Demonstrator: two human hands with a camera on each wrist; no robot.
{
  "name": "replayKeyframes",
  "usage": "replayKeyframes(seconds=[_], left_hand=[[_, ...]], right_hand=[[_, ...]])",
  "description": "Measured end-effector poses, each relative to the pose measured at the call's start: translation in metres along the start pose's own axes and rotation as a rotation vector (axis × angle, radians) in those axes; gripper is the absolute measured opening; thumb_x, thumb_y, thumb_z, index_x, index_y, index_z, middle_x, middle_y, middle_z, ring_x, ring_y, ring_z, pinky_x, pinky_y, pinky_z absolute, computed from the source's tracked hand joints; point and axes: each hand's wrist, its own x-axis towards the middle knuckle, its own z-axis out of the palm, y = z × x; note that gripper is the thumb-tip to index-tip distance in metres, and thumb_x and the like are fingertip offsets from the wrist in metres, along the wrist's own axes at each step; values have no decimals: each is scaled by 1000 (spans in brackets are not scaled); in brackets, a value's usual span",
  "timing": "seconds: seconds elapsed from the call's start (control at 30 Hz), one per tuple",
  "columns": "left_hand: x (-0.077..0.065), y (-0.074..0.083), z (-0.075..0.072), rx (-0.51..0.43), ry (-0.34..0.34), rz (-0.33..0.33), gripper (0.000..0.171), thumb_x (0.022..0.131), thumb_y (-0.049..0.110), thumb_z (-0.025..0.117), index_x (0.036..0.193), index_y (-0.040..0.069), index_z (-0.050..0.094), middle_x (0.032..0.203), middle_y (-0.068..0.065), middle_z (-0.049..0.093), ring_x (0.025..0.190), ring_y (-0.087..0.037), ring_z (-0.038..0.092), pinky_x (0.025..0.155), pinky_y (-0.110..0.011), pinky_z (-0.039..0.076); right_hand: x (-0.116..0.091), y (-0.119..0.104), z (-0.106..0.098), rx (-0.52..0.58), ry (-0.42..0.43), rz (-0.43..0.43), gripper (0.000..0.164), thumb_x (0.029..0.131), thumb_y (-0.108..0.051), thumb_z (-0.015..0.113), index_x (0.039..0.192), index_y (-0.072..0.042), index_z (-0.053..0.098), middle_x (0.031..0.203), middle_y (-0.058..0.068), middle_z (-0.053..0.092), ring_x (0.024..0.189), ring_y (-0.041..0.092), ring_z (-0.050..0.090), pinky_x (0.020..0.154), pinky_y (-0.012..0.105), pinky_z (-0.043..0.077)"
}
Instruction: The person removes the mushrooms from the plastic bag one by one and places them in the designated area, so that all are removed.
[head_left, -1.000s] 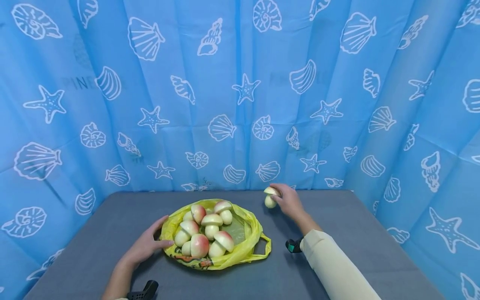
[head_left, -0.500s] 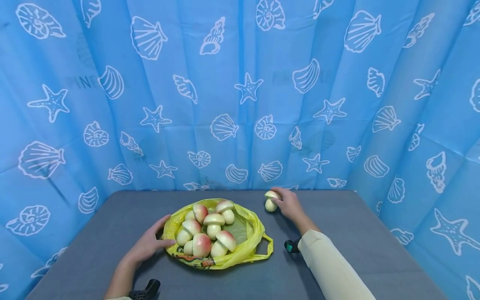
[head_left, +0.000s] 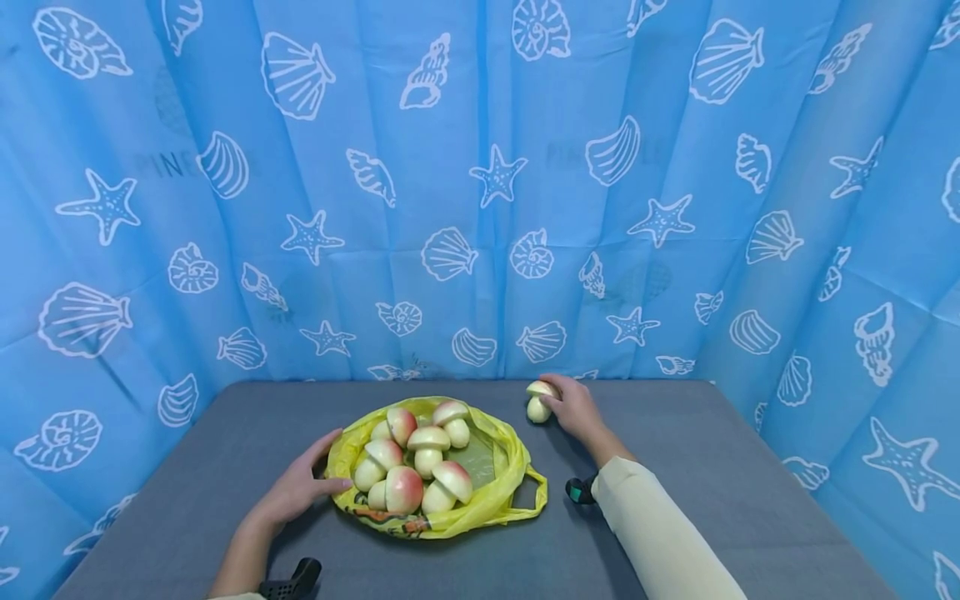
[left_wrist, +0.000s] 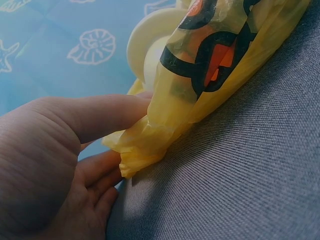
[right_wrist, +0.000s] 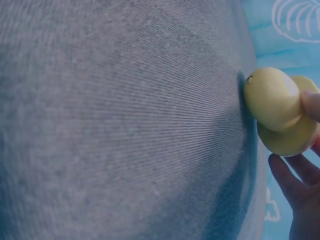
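Note:
In the head view a yellow plastic bag (head_left: 517, 467) lies rolled open on the table, with several toy mushrooms (head_left: 405, 490) inside, cream with pink-flushed caps. My left hand (head_left: 298, 479) holds the bag's left rim. In the left wrist view its thumb (left_wrist: 110, 112) lies over the plastic (left_wrist: 145, 145), with the other fingers low on the outside. Near the table's far edge, my right hand (head_left: 577, 410) grips one cream toy mushroom (head_left: 537, 408), cap up. The right wrist view shows this mushroom (right_wrist: 274, 100) between thumb and fingers, its stem end right at the tabletop.
The table (head_left: 637, 500) has a grey cloth cover. A blue curtain (head_left: 480, 275) with white shell prints hangs behind and around it. A loop handle (head_left: 534, 496) of the bag sticks out to the right.
My right hand has come down slightly with the toy mushroom, towards the tabletop. My left hand stays at the bag's rim. The head view has shifted a little.

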Motion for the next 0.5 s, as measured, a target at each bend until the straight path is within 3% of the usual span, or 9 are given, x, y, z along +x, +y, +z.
replayKeyframes(seconds=[0.5], left_hand=[[-1,-2,-1,-18,-7,23,91,86,36,73,154,3,22,155,-28,22,141,-47,18,109,-62,21]], right_hand=[[1,0,1,12,-1,5,39,95,-14,64,133,-5,59,129,20,58,116,37,55,93,51,44]])
